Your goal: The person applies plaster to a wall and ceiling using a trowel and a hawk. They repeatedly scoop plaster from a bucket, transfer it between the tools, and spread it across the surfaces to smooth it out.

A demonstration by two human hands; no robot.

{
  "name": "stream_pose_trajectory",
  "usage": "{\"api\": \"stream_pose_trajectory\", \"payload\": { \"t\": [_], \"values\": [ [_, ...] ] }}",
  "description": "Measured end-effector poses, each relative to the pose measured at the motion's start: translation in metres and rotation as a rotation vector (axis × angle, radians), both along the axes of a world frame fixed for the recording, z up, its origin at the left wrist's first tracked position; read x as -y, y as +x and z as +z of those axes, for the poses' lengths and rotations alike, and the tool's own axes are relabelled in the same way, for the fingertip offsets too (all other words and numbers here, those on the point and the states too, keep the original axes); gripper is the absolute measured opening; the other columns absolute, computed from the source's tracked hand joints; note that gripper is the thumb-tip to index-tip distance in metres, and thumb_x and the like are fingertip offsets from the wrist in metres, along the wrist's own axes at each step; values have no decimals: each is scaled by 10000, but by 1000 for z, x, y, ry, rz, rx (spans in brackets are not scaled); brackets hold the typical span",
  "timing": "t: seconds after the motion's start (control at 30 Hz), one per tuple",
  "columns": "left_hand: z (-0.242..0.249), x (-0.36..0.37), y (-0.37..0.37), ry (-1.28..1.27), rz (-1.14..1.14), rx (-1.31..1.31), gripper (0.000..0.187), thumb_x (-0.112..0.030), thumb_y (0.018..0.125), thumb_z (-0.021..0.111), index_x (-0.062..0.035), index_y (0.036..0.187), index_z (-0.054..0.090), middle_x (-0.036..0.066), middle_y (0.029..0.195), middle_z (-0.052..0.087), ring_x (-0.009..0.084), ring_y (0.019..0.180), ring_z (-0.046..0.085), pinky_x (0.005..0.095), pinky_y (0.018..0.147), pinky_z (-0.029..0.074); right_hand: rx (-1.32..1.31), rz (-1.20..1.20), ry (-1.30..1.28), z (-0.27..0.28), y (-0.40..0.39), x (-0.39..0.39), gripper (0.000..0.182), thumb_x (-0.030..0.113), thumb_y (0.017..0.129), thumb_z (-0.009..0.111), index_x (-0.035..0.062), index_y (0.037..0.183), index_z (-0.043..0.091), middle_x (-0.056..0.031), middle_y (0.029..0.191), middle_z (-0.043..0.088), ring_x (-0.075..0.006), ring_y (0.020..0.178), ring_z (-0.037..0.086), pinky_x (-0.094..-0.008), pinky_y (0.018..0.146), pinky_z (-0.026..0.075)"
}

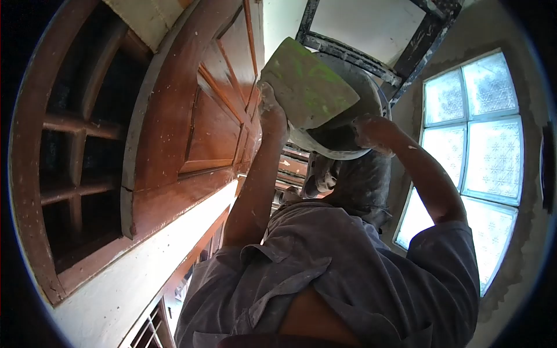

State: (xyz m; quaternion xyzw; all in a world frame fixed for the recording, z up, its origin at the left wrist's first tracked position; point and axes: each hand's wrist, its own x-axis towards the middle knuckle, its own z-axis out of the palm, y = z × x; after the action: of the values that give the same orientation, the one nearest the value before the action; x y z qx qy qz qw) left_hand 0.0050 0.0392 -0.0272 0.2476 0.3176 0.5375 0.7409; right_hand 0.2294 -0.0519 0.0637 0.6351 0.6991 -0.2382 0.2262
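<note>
My left hand (272, 113) is closed on the lower left edge of a flat green board (310, 84), smeared with grey mortar. The board is tilted over a round bucket (374, 95) and hides much of its opening. My right hand (374, 133) is at the near right side of the bucket, fingers curled in over its rim. Something dark lies by those fingers, but I cannot make out whether it is a tool or the bucket's inside. Pale grey residue covers both hands.
A brown wooden panelled door (168, 116) stands close on the left, beside a wooden lattice frame (75, 127). Beyond the bucket is a paint-spattered dark metal frame (354, 55). On the right, a glass-block window (484, 139) sits in a rough plastered wall (505, 284).
</note>
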Motion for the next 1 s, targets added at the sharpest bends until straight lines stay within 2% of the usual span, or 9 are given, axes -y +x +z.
{"api": "stream_pose_trajectory", "payload": {
  "t": [0.1, 0.17, 0.23, 0.43, 0.57, 0.63, 0.73, 0.83, 1.0],
  "values": [
    [11, 4, 10, -54, -12, -55, 622, -526, 1007, 377, -31, 1383, 405, 138, 1302, 527, 252, 1170, 553, 375, 979, 481, 32, -71, -117, 15, 2, 1, 364, 299, 756, 603, 0, 954, 670, -198, 990, 681, -347, 1019, 642, -414, 886, 510],
    [53, 8, 10, -34, -27, 20, 615, -517, 1012, 371, -31, 1387, 404, 138, 1309, 526, 246, 1165, 556, 372, 977, 482, 24, -134, -182, 25, 4, 0, 396, 327, 762, 612, -4, 971, 668, -202, 1001, 680, -348, 1012, 645, -419, 874, 510],
    [84, 10, 1, 44, -54, 14, 615, -510, 1004, 400, -6, 1353, 443, 148, 1239, 556, 235, 1080, 592, 353, 904, 510, -6, -218, -260, 31, -4, 9, 427, 360, 774, 615, -4, 989, 667, -208, 1017, 678, -350, 994, 652, -423, 856, 513],
    [122, 11, -23, 146, -193, -140, 625, -499, 989, 452, 24, 1331, 464, 139, 1181, 587, 207, 1016, 619, 323, 841, 533, -329, -383, 101, 12, -30, 69, 450, 375, 809, 611, -7, 1042, 656, -235, 1038, 673, -378, 930, 665, -443, 813, 515],
    [127, -10, -28, 264, -375, -166, 642, -491, 983, 470, 35, 1350, 448, 141, 1174, 599, 209, 1014, 623, 324, 861, 530, -495, -665, 221, 4, -34, 88, 422, 335, 806, 625, -12, 1046, 654, -246, 1031, 659, -381, 991, 637, -450, 860, 483],
    [112, -10, -23, 206, -337, -102, 637, -495, 982, 471, 32, 1338, 456, 144, 1181, 596, 211, 1024, 623, 329, 873, 527, -508, -746, 178, 14, -31, 83, 396, 314, 806, 623, -12, 1027, 655, -252, 1031, 649, -388, 1016, 620, -449, 882, 469],
    [73, -14, -17, 186, -305, -17, 621, -496, 985, 461, 9, 1346, 448, 146, 1219, 577, 220, 1062, 612, 346, 895, 521, -404, -751, 404, -3, -28, 87, 476, 318, 784, 688, 3, 1132, 615, -237, 1091, 628, -380, 1089, 587, -442, 940, 450],
    [36, -17, -18, 165, -262, 47, 599, -487, 995, 441, -27, 1379, 417, 141, 1279, 542, 239, 1118, 588, 378, 930, 509, -393, -682, 544, -23, -33, 83, 358, 253, 796, 616, -68, 956, 618, -269, 999, 636, -412, 1011, 608, -473, 894, 465],
    [-27, -25, -40, 51, -216, 174, 540, -450, 1015, 406, -90, 1416, 381, 121, 1334, 508, 275, 1186, 546, 425, 1001, 469, -406, -676, 579, -34, -39, 59, 308, 223, 803, 618, -46, 951, 633, -233, 967, 650, -404, 1007, 619, -469, 896, 473]
  ]
}}
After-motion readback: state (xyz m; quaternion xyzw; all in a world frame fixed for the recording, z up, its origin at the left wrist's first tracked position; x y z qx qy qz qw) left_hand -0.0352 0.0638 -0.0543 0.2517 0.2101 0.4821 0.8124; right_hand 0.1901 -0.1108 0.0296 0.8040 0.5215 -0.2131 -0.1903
